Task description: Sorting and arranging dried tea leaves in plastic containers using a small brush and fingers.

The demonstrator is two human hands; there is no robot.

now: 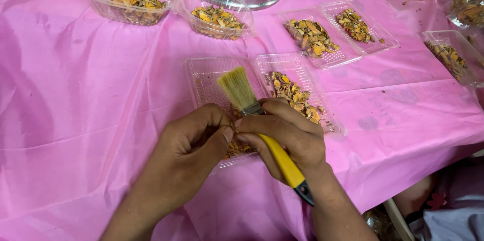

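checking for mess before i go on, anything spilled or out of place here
A few loose flakes lie on the pink tablecloth beside the far hinged tray, outside it. Otherwise nothing stands out: the right hand holds the yellow-handled brush over the near tray.

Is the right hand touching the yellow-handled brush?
Touching. The head view shows the right hand wrapped around the brush, fingers closed over its metal band and yellow handle.

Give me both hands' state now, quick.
Left hand: closed, pinching small dried pieces over the open tray.
Right hand: closed on the brush, bristles up.
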